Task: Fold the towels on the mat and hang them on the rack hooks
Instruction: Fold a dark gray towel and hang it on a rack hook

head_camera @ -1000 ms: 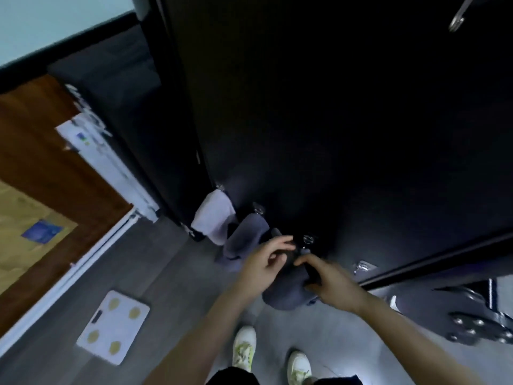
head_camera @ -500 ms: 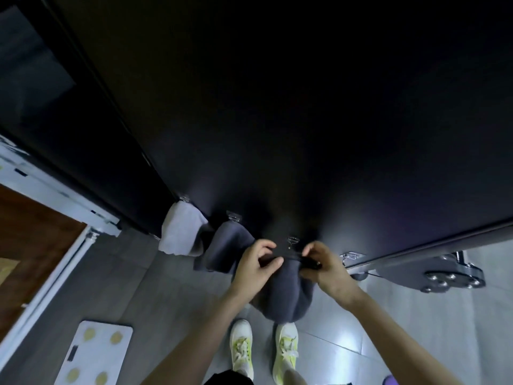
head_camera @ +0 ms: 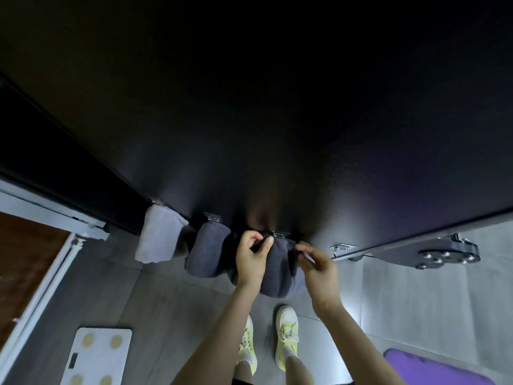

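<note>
Three folded towels are seen in a row along the lower edge of a black panel [head_camera: 277,107], each one under a small metal hook. The pale grey towel [head_camera: 159,237] is hung at the left. Just beside it, and touching it, a dark grey towel [head_camera: 208,254] is hung. The third towel [head_camera: 277,276], also dark grey, soft and thick, is folded into a rounded bundle and hangs lowest of the three. Its top is held up against the third hook [head_camera: 279,234].

The top edge of the third towel is pinched between the thumb and the curled fingers of the left hand [head_camera: 251,259], directly below this hook. The right hand [head_camera: 319,262] is placed at the upper right corner of the same towel, with thumb and forefinger brought close together; whether cloth is gripped there cannot be told. To the right, a fourth hook [head_camera: 342,247] is seen with nothing on it.

Below, on the grey tiled floor [head_camera: 166,301], two white shoes [head_camera: 287,332] with yellow-green laces are seen. A white bathroom scale [head_camera: 97,357] is laid at the lower left, and a corner of a purple mat [head_camera: 433,368] is visible at the lower right, well apart from the towels.
</note>
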